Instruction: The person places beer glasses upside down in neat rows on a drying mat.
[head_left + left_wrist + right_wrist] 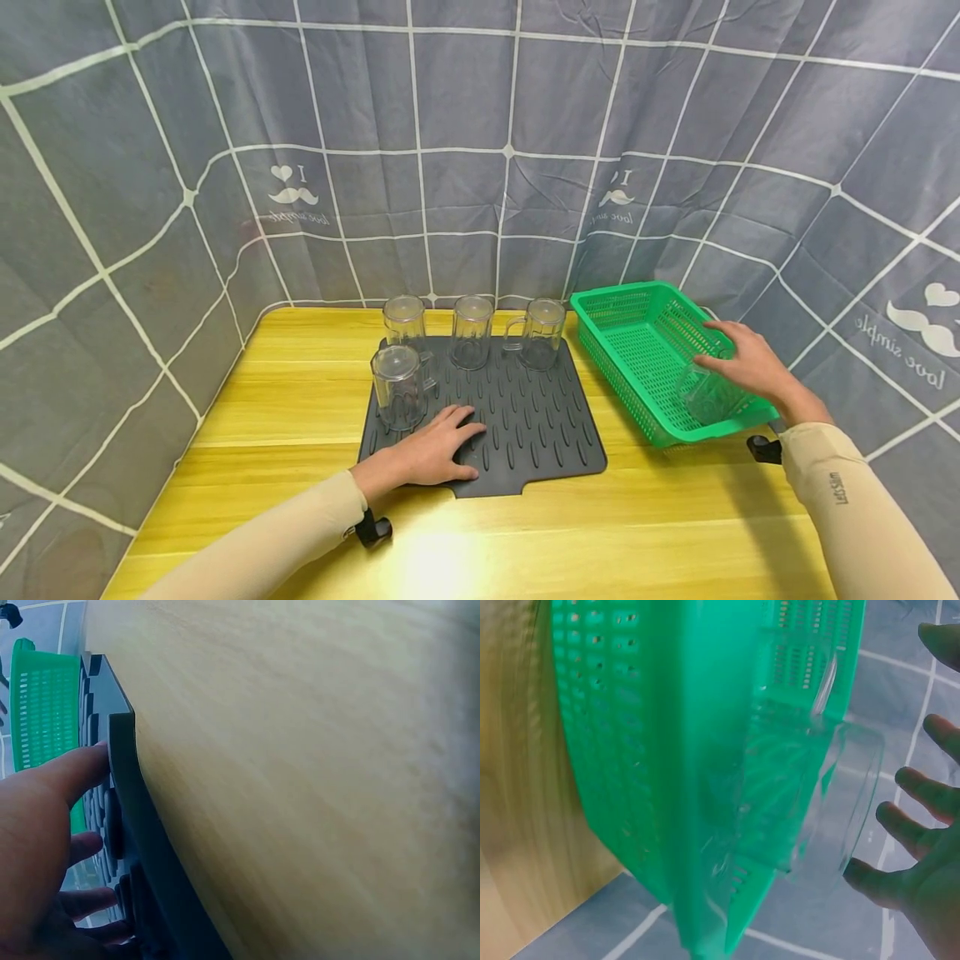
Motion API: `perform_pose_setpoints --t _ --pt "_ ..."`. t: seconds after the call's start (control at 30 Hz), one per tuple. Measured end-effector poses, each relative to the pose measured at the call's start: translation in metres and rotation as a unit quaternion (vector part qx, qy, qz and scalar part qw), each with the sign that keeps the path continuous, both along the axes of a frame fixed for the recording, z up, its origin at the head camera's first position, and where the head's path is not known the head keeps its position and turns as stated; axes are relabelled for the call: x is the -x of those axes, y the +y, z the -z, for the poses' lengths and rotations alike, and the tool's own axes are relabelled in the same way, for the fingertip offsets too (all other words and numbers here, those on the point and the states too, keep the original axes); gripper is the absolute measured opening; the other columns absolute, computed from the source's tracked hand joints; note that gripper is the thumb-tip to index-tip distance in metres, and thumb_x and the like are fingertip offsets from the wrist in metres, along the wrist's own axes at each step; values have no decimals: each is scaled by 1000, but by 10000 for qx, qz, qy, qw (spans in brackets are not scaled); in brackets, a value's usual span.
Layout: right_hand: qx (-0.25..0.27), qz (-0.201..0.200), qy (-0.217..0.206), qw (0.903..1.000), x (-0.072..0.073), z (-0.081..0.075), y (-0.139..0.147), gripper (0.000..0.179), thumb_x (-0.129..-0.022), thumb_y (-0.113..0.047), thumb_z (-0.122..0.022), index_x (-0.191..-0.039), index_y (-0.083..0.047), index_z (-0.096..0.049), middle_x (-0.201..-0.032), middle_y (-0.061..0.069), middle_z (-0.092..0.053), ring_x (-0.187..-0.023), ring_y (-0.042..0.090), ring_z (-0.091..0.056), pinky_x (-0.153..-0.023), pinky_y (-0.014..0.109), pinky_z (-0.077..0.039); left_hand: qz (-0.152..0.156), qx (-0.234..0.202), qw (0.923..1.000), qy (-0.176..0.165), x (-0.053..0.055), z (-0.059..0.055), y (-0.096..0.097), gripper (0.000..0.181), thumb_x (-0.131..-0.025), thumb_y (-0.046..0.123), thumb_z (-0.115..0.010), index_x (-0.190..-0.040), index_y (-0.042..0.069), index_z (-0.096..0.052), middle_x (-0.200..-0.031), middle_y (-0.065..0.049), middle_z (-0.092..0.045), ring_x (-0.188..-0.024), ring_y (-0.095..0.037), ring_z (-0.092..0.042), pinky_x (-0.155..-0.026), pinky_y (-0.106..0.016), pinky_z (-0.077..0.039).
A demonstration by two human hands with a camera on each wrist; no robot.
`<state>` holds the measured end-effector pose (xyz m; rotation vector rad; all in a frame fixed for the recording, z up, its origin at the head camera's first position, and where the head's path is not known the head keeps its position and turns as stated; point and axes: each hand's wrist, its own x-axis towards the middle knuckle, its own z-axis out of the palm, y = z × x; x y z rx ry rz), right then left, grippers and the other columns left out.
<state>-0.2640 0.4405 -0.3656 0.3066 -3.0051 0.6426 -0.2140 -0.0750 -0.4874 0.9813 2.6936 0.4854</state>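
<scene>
My left hand rests with spread fingers on the front left of a black ridged drying mat. Close beyond it stands a clear glass mug on the mat's left side. Three more mugs line the back of the mat: a left one, a middle one and a right one. Over the right side of a green plastic basket, my right hand hovers with fingers apart. Below it a glass mug stands in the basket; in the right wrist view the fingertips are off its rim.
The mat and basket share a yellow wood-grain table, the basket to the mat's right. A grey curtain with white grid lines encloses the back and sides.
</scene>
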Motion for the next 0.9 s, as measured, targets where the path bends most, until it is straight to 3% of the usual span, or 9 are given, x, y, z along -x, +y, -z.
perform_pose_setpoints --t 0.57,0.9 --pt "-371 22 -409 9985 6 11 23 79 -92 -34 -73 -149 8 -36 -148 46 -26 -133 67 -25 -101 79 -27 -47 18 9999 -110 0 1 1 71 -94 51 -68 -153 19 -45 -165 -16 -23 -153 -39 -19 -115 -57 -36" --pt "-397 60 -713 9966 5 14 22 76 -93 -30 -72 -149 7 -37 -150 46 -23 -133 68 -21 -101 80 -24 -31 5 10000 -70 -1 0 1 71 -94 50 -68 -153 19 -45 -165 -15 -22 -153 -39 -19 -114 -55 -37"
